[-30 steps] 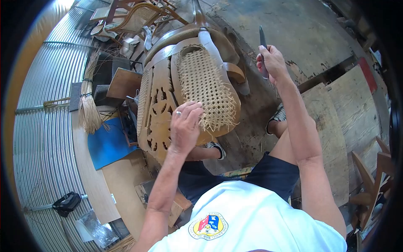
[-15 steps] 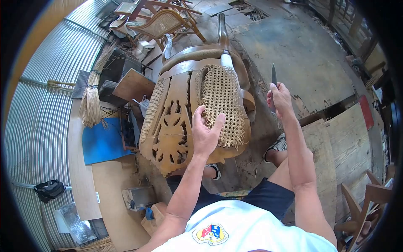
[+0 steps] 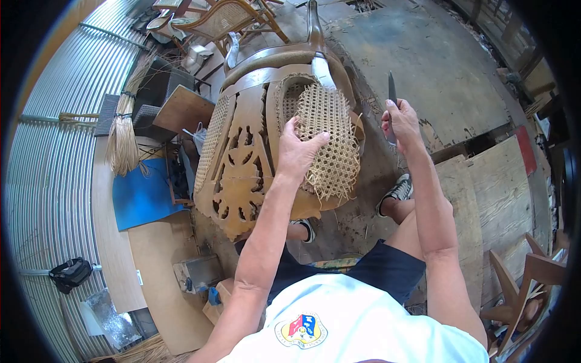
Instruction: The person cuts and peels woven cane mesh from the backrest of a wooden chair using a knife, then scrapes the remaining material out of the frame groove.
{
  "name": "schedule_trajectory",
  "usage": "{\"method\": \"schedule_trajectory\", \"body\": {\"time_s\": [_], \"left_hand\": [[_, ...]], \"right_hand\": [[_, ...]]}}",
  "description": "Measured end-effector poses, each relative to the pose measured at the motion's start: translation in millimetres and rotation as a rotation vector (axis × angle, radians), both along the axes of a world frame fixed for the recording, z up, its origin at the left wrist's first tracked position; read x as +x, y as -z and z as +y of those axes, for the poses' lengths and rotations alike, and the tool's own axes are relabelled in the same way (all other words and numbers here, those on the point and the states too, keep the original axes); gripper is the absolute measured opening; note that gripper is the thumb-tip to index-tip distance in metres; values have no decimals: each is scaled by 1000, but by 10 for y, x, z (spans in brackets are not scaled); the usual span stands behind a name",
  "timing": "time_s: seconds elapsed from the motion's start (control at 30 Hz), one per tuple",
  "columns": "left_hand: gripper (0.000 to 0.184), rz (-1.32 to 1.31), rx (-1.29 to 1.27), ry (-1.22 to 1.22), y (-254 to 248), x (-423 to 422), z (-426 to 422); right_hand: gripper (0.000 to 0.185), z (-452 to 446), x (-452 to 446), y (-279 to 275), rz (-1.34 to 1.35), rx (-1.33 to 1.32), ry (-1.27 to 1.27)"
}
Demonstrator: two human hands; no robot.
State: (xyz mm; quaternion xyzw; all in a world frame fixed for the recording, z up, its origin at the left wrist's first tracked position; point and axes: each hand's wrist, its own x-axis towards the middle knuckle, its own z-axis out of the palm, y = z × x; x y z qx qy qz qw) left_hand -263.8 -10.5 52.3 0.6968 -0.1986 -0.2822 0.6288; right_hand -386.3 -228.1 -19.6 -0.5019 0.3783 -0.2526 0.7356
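A carved wooden chair (image 3: 233, 184) lies tilted before me, its back panels facing up. Over its right-hand opening sits a loose piece of woven cane (image 3: 333, 136) with frayed edges, shifted right so that part of the oval opening shows. My left hand (image 3: 298, 148) is at the cane's left edge, thumb on top and the other fingers partly hidden, gripping it. Off to the right, my right hand (image 3: 400, 124) is closed around a knife (image 3: 392, 88), blade pointing up and away from the chair.
Bundled cane strands (image 3: 123, 145) hang at the left above a blue sheet (image 3: 142, 193). Another cane chair (image 3: 221, 21) stands behind. Wooden boards (image 3: 496, 206) lie at the right, with wooden chair parts (image 3: 523, 284) below them. A metal box (image 3: 198, 272) is at lower left.
The cane piece has moved right off the opening, baring part of it. My left hand went from the cane's lower edge to its left edge. The knife stays in my right hand.
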Motion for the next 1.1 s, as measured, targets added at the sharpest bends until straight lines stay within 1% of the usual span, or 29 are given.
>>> {"method": "schedule_trajectory", "body": {"time_s": [0.1, 0.13, 0.17, 0.23, 0.27, 0.3, 0.37, 0.4, 0.43, 0.5, 0.53, 0.57, 0.63, 0.67, 0.73, 0.77, 0.8, 0.83, 0.9, 0.93, 0.97, 1.0, 1.03, 1.07, 1.1], "left_hand": [[71, 26, -30, 10, -44, -192, -21], [66, 26, -97, 17, 65, -223, -21], [66, 31, -98, 21, 113, -265, -26], [63, -135, -142, -14, 188, -343, -52], [60, -266, -142, -20, 226, -372, -53], [60, -262, -150, -17, 176, -438, -41], [62, -865, 10, 9, 14, -595, 29], [60, -640, 36, 83, 27, -700, 43], [60, -639, 32, 72, 52, -741, 35], [62, -787, 32, 113, 88, -775, 8], [67, -812, 58, 119, 100, -759, -14], [67, -808, 51, 114, 118, -764, -6], [69, -788, -50, 3, 87, -785, -1], [69, -784, -58, 0, 71, -796, 46], [75, -226, -176, -57, -66, -783, 221], [75, -211, -166, -59, -15, -795, 307], [76, -65, -285, -92, 81, -743, 342], [78, 82, -400, -126, 80, -698, 380], [76, 101, -386, -130, 96, -636, 477], [71, 98, -272, -142, 125, -556, 518], [68, 98, -151, -156, 158, -471, 592], [64, 242, -190, -125, -5, -337, 663], [64, 386, -223, -91, -175, -152, 691], [58, 483, -295, -37, -103, 105, 653], [58, 485, -289, -36, -120, 221, 628]], "right_hand": [[19, -34, -73, -53, -8, -17, 17], [20, -25, -107, -69, -8, -29, 21], [20, -8, -154, -88, -4, -29, 24], [19, 35, -272, -225, 18, -35, 35], [19, 55, -328, -255, 21, -43, 41], [19, 75, -392, -277, -15, -40, 39], [19, 120, -494, -344, -52, -45, 27], [18, 144, -546, -387, -40, -38, 18], [18, 172, -588, -419, -28, -30, 7], [18, 206, -632, -454, -45, -51, -11], [18, 215, -647, -451, -32, -55, -11], [18, 234, -670, -439, -16, -57, -9], [19, 256, -715, -406, 14, -70, -3], [20, 252, -722, -388, 37, -77, 6], [22, 252, -711, -321, 92, -110, 5], [23, 307, -751, -240, 156, -126, -10], [26, 268, -725, -86, 144, -113, -8], [26, 295, -659, -68, 147, -112, -10], [31, 376, -496, -69, 112, 23, -127], [31, 444, -387, -120, 109, 17, -125], [36, 559, -268, -151, 103, 48, -153], [41, 669, -172, -170, 98, 83, -182], [41, 727, -77, -138, 96, 93, -177], [45, 711, 92, -105, 102, 75, -263], [50, 741, 178, -82, 116, 67, -353]]}}
